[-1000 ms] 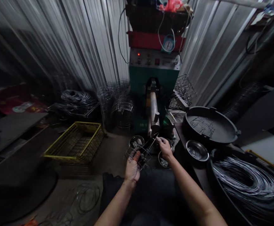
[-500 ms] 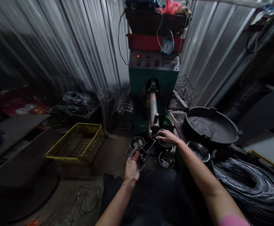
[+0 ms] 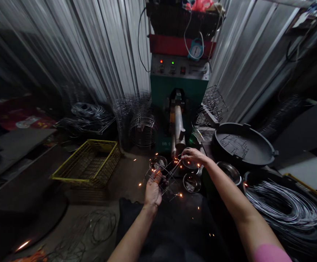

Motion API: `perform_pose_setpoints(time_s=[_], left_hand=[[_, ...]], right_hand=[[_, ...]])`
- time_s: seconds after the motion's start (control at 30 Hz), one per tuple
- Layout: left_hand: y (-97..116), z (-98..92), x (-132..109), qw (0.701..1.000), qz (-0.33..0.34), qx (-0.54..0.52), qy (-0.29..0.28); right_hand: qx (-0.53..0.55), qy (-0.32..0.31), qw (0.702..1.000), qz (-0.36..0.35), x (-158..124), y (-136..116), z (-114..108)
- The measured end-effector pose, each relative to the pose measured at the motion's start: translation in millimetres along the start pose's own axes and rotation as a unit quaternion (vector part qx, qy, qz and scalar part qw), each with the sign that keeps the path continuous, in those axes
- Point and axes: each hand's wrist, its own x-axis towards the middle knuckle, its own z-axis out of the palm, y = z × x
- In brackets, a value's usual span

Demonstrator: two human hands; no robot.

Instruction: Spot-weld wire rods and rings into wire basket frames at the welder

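White characters on the green welding machine [image 3: 175, 91] base are too blurred to read.

the left hand [image 3: 153, 192] grips a wire frame [image 3: 166, 175] under the welding machine [image 3: 178, 109]; the right hand [image 3: 192, 155] touches its far end, sparks around.

a thin wire frame [image 3: 165, 174], seemingly a small open grid, sits tilted under the metal rod [image 3: 178, 127], sparks scattered around it.
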Motion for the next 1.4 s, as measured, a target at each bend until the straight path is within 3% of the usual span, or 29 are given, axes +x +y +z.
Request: perform_pose_setpoints(time_s=[0.3,0.9,1.0,1.07,1.13,1.23,1.4], left_hand=[[13,-3.1,10,0.999,0.009,0.033,-0.018],[31,-7.1,36,0.999,0.003,0.031,-0.022],[31,-9.6,39,0.999,-0.003,0.041,-0.02],[29,-13.4,39,0.998,-0.005,0.048,-0.03],[25,-19.6,36,0.998,-0.008,0.053,-0.042],[17,-35.5,23,0.997,-0.013,0.049,-0.051],[21,-84.7,-3,0.999,0.028,0.022,-0.04]], right_hand=[[-0.016,0.016,0.999,-0.045,-1,3,1],[-0.073,0.022,0.996,-0.051,11,-3,11],[-0.048,0.05,0.996,-0.053,8,-3,12],[-0.001,0.101,0.993,-0.054,-2,0,16],[0.072,0.182,0.98,-0.023,-22,8,25],[0.189,0.289,0.934,0.093,-64,30,47],[0.324,0.279,0.874,0.229,-116,66,94]])
